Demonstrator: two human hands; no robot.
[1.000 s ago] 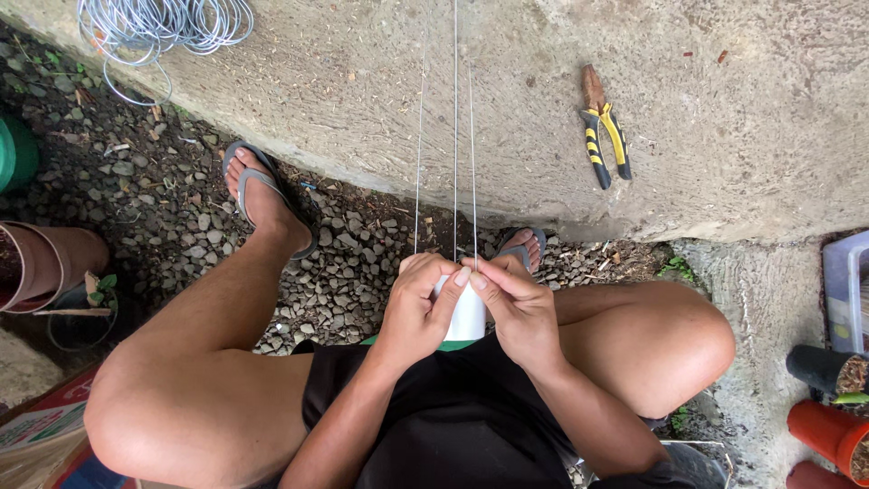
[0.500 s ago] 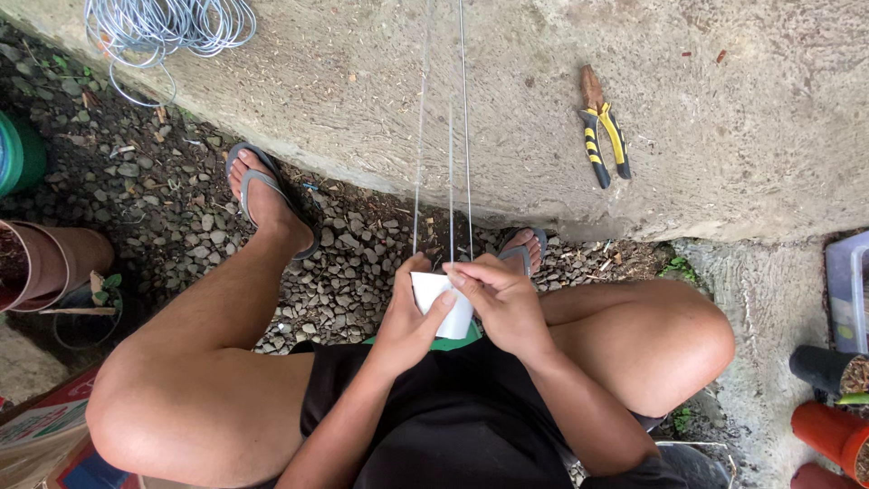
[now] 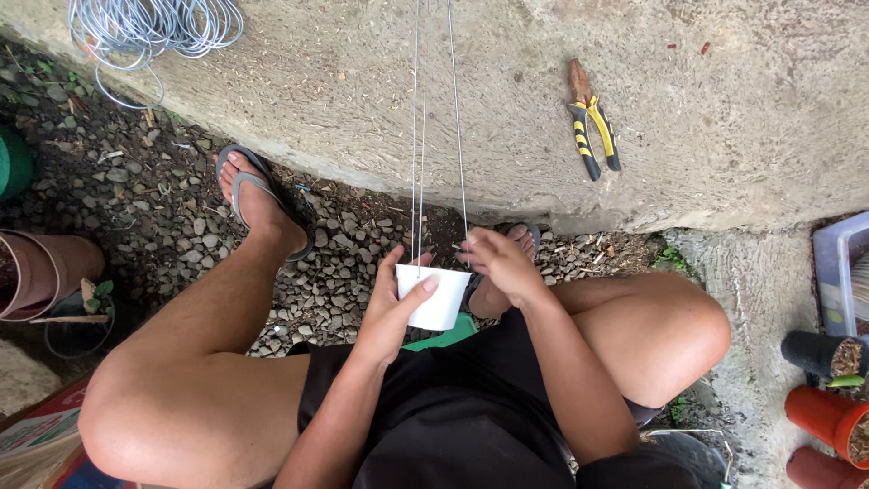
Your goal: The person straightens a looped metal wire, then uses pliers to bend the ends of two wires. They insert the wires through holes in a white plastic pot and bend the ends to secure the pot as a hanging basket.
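A small white plastic cup (image 3: 436,303) hangs over my lap from three thin wires (image 3: 418,136) that run up out of view. My left hand (image 3: 391,303) wraps the cup's left side, thumb on its front wall. My right hand (image 3: 500,263) pinches the right-hand wire at the cup's rim. I sit with bare knees apart, a sandalled foot (image 3: 258,204) out on the gravel, the other foot (image 3: 507,272) tucked behind the cup.
Yellow-and-black pliers (image 3: 593,131) lie on the concrete slab (image 3: 724,109) ahead. A coil of grey wire (image 3: 149,27) rests at its far left. Brown pots (image 3: 41,272) stand at left; black (image 3: 828,353) and orange (image 3: 828,418) pots and a plastic bin (image 3: 837,272) at right.
The cup has come down and tilted, so its white side now shows. My right hand has moved from over the cup to the right-hand wire.
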